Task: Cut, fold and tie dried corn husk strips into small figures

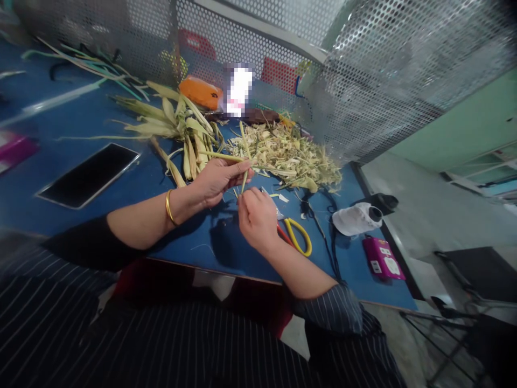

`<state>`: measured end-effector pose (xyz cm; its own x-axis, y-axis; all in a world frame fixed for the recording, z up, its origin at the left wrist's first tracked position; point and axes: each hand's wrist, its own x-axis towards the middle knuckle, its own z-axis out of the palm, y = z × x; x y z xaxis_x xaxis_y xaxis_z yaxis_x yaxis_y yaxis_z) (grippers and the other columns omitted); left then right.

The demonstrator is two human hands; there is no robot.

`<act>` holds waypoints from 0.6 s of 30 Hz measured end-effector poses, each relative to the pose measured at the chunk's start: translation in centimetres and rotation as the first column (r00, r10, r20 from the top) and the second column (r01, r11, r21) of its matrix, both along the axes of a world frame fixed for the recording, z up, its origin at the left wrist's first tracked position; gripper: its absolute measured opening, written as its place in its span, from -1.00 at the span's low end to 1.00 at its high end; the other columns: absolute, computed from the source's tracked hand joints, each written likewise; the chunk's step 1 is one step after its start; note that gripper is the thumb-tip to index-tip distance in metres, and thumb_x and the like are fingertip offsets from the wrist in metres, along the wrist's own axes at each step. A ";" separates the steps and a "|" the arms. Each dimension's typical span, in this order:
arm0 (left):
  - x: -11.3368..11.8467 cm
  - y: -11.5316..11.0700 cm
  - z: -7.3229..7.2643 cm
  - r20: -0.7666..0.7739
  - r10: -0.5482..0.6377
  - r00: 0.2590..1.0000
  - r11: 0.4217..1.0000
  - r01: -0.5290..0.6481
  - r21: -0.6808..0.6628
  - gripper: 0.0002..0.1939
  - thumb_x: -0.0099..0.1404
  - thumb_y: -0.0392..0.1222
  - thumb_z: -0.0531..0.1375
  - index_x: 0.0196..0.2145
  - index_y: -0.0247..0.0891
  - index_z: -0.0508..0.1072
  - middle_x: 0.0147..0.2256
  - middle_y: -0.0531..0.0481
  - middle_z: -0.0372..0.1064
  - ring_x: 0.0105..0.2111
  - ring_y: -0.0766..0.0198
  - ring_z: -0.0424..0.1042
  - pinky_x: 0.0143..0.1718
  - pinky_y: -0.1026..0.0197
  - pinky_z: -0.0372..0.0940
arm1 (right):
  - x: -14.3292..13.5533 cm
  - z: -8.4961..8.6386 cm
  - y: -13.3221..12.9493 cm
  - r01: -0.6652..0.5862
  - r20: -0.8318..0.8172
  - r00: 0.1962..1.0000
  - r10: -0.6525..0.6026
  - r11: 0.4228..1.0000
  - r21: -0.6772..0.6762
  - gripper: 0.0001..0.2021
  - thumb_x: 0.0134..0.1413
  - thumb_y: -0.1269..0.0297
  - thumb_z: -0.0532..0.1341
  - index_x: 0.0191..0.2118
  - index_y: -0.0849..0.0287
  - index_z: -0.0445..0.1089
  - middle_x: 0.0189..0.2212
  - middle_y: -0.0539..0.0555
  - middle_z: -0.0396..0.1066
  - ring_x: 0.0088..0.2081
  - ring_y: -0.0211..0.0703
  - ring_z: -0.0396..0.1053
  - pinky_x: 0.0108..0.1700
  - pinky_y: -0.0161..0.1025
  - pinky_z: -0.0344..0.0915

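Green strip (244,181) between 2 hands

Strip's long axis runs away from body, above blue table (169,245). Left hand (214,180) pinches it farther out; right hand (258,218), fingers curled, grips near end. Shredded heap (291,156) beyond, scissors (307,245) beside right wrist.

Blue table (194,245) stood against perforated metal mesh screen (283,32); pale green wall (452,129), grey floor (388,194), dark chair (480,269) lay right.

Looks like a small craft workshop: a blue bench (210,250) with scissors (299,237), a thread spool (355,219) and heaped plant trimmings (288,153).
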<state>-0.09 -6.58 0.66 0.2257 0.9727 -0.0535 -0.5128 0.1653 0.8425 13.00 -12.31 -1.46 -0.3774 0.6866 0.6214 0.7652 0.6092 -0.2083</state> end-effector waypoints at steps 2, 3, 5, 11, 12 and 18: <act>-0.3 0.0 0.1 0.019 -0.050 0.999 0.999 0.050 0.001 -0.79 0.11 -0.15 0.38 -0.43 -0.38 0.54 -0.48 -0.02 0.49 -0.42 0.39 0.47 -0.23 0.30 0.38 | 0.3 0.1 0.0 0.041 -0.071 0.997 -0.037 0.998 0.057 -0.74 0.26 0.33 0.04 -0.50 0.15 0.19 -0.29 0.16 0.35 -0.39 -0.24 0.25 -0.30 -0.22 0.23; -0.4 0.0 0.3 0.025 -0.076 0.997 0.997 0.076 0.003 -0.80 0.14 -0.15 0.37 -0.42 -0.37 0.54 -0.46 -0.04 0.50 -0.40 0.38 0.48 -0.21 0.29 0.38 | 0.5 0.1 0.0 0.033 -0.108 0.994 -0.023 0.995 0.095 -0.75 0.24 0.34 0.06 -0.50 0.16 0.20 -0.19 0.22 0.36 -0.37 -0.25 0.27 -0.29 -0.22 0.27; -0.6 -0.3 0.6 0.022 -0.128 0.992 0.992 0.127 0.006 -0.85 0.16 -0.21 0.34 -0.41 -0.37 0.54 -0.44 -0.05 0.51 -0.40 0.37 0.48 -0.20 0.28 0.39 | 0.8 0.0 0.1 -0.035 -0.142 0.988 0.060 0.985 0.170 -0.77 0.20 0.38 0.09 -0.50 0.18 0.22 -0.05 0.27 0.32 -0.32 -0.25 0.33 -0.25 -0.21 0.34; -0.6 -1.1 1.2 -0.020 -0.194 0.981 0.981 0.193 -0.025 -0.94 0.16 -0.31 0.31 -0.43 -0.37 0.54 -0.42 -0.02 0.49 -0.42 0.41 0.45 -0.26 0.34 0.36 | 1.6 0.1 0.7 -0.182 -0.147 0.963 0.224 0.950 0.254 -0.83 0.16 0.42 0.09 -0.46 0.14 0.24 0.02 0.26 0.33 -0.09 -0.10 0.39 -0.14 -0.11 0.42; -0.6 -1.1 1.2 -0.037 -0.202 0.979 0.979 0.201 -0.041 -0.94 0.16 -0.31 0.30 -0.43 -0.38 0.55 -0.42 -0.02 0.49 -0.42 0.41 0.45 -0.29 0.35 0.35 | 1.7 0.2 0.8 -0.245 -0.126 0.953 0.276 0.945 0.218 -0.84 0.17 0.43 0.08 -0.44 0.14 0.25 -0.01 0.24 0.36 -0.11 -0.12 0.39 -0.14 -0.13 0.41; 0.0 -1.8 0.9 -0.111 -0.231 0.967 0.972 0.223 -0.076 -0.87 0.12 -0.23 0.34 -0.40 -0.38 0.58 -0.42 -0.06 0.50 -0.44 0.39 0.41 -0.37 0.35 0.29 | 1.5 1.0 1.2 -0.401 -0.150 0.907 0.394 0.916 -0.022 -0.76 0.31 0.36 -0.05 -0.42 0.14 0.19 -0.40 0.08 0.31 -0.30 -0.24 0.29 -0.20 -0.25 0.31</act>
<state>-0.11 -8.36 1.61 0.4286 0.8906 -0.1525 -0.3527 0.3202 0.8792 14.50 -11.16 -0.49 -0.5377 0.5296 0.6560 0.4227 0.8426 -0.3337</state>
